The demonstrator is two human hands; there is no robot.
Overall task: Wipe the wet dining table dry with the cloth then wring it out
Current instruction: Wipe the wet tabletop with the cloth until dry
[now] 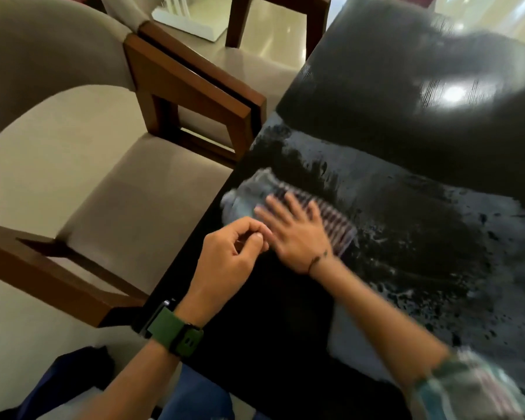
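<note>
Your right hand (294, 234) lay flat on the cloth (288, 204), palm down, with the fingers (278, 209) stretched out and spread a little, pressing rather than pinching. Nothing was gripped in that hand; it simply bore on the fabric. The cloth itself was blurred, a pale grey-blue piece with a striped part, and it sat on the dark dining table (422, 122) near the table's left edge. Most of it showed beyond your fingertips and along the far side of your hand, with the striped part running out toward your wrist.

Your left hand (234, 253) was curled loosely just beside the right one, its fingers bent in toward the thumb so the tips nearly met. Whether it pinched a corner of the cloth I could not tell, since nothing showed clearly between those fingertips. It hung close to the table's edge, with the knuckles touching or almost touching the side of your right hand. You wore a green watch strap (176, 328) on that wrist.

Wet streaks and droplets (437, 268) covered the tabletop to the right of the cloth. A beige upholstered chair (128, 189) with wooden arms stood just beside the table on your left.
</note>
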